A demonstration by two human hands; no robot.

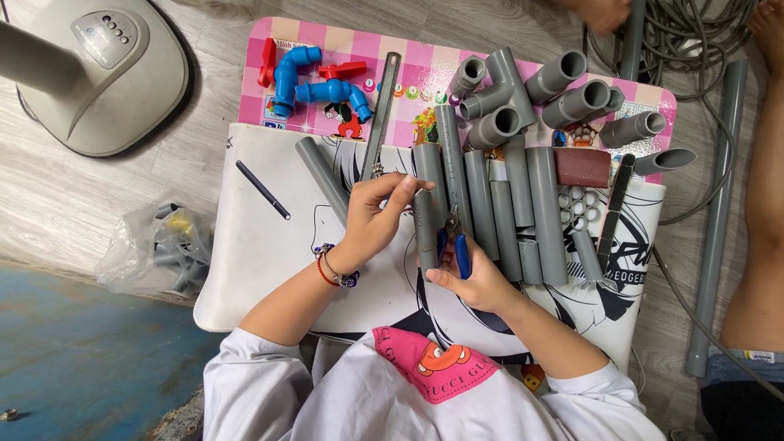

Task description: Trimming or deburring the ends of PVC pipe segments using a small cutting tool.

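From my seat, the left hand pinches the top end of a short grey pipe piece, holding it upright-ish over the white surface. The right hand is clenched around blue-handled pliers, whose nose meets the pipe about midway along it. I judge the work on this piece to be mid-way: the tool is on it, and it has not joined the row.

That row of cut grey pipes lies just beside the hands, to their right; I count about six long lengths side by side, plus two or three stubby ones at the lower end. One more grey pipe lies apart on the left, angled.

Further up, on the pink board, I count roughly seven grey elbow and tee fittings and two blue fittings with red handles. A cluster of small white rings sits near a brown block. One black pen and one metal file lie on the left part.
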